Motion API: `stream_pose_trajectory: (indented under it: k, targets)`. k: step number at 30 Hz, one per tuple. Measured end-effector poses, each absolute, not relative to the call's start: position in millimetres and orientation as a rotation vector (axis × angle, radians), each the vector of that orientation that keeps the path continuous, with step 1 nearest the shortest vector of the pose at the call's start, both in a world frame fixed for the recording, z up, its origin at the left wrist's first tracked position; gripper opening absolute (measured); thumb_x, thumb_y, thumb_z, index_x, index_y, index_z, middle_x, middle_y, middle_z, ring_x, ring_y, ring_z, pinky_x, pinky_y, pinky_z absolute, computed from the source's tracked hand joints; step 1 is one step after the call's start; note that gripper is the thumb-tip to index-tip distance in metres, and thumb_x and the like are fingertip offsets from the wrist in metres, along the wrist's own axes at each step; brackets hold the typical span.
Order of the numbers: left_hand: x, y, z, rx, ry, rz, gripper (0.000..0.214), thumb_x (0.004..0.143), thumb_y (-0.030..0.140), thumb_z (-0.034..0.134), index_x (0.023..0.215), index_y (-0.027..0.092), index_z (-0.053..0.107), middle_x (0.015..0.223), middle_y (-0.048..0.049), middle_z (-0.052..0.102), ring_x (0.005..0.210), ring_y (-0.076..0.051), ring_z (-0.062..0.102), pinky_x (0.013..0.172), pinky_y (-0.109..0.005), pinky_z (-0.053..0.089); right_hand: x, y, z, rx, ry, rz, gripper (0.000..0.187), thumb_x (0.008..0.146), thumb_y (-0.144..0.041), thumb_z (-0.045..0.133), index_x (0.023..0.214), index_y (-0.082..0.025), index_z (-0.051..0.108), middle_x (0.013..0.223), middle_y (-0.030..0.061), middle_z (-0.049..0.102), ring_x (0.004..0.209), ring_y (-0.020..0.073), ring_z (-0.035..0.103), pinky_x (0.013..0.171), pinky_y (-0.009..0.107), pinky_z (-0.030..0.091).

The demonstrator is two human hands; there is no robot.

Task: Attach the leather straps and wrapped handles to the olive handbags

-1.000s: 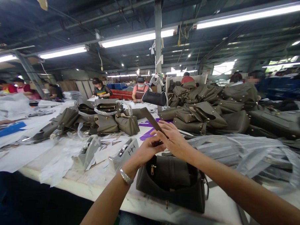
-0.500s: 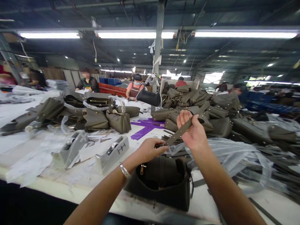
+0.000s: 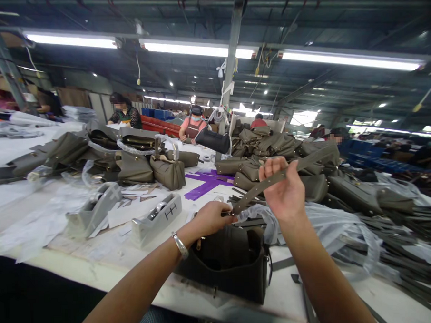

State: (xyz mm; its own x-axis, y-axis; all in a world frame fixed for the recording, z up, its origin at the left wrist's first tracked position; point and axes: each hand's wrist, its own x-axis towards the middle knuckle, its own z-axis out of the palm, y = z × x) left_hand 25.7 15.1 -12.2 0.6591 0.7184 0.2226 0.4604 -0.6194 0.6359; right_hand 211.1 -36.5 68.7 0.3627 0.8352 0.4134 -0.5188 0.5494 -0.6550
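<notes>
Head view: the left hand [image 3: 211, 219] pinches the strap [image 3: 254, 193] near one end above the open bag [image 3: 223, 273] on the counter [image 3: 108, 254]; the right hand [image 3: 285, 194] grips farther along. Straightening seems underway, calling for steady fingers.

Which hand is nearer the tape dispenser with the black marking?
Left. The left hand is just right of the tape dispenser in view, pinching the lower end of the strap; the right hand is farther right, holding the strap higher up.
</notes>
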Motion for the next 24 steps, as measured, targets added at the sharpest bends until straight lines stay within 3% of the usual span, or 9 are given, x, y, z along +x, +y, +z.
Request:
stream_pose_trajectory:
  k: [4,9,16,20,24]
  targets:
    - [26,18,-13,2.309,0.952,0.701,0.026,0.08,0.041,0.065,0.084,0.017,0.075,0.07,-0.0032,0.069,0.065,-0.019,0.057,0.06,-0.026,0.036,201,-50,29,-0.868,-1.175,0.986,0.024,0.081,-0.043,0.074,0.095,-0.024,0.072,0.112,0.0044,0.069,0.11,0.023,0.06,0.095,0.037,0.048]
    - [19,16,-8,2.221,0.707,0.794,0.038,0.08,0.028,0.064,0.117,0.019,0.069,0.098,-0.0044,0.074,0.082,-0.02,0.065,0.076,-0.026,0.046,204,-56,10,-1.263,-1.447,0.651,0.038,0.082,-0.051,0.068,0.097,-0.017,0.075,0.096,0.007,0.072,0.084,0.0219,0.064,0.08,0.035,0.052]
    - [6,12,2,2.068,0.491,0.741,0.048,0.09,0.027,0.054,0.137,0.015,0.054,0.077,-0.001,0.067,0.066,-0.014,0.06,0.064,-0.022,0.043,202,-53,12,-1.255,-1.338,0.908,0.05,0.074,-0.061,0.072,0.093,-0.015,0.077,0.078,0.009,0.076,0.072,0.0255,0.071,0.076,0.041,0.059]
    - [5,14,1,2.088,0.547,0.77,0.047,0.09,0.031,0.055,0.134,0.014,0.057,0.062,0.0035,0.058,0.056,-0.012,0.052,0.055,-0.02,0.037,199,-53,9,-1.242,-1.33,0.928,0.049,0.074,-0.061,0.072,0.091,-0.015,0.078,0.079,0.0094,0.077,0.072,0.0258,0.073,0.076,0.04,0.06]
    - [7,13,0,2.044,0.568,0.769,0.05,0.088,0.032,0.057,0.134,0.012,0.057,0.065,0.0007,0.065,0.059,-0.014,0.059,0.059,-0.022,0.041,199,-53,7,-1.247,-1.369,0.899,0.047,0.078,-0.059,0.069,0.088,-0.014,0.078,0.079,0.0092,0.077,0.074,0.0261,0.073,0.076,0.039,0.06]
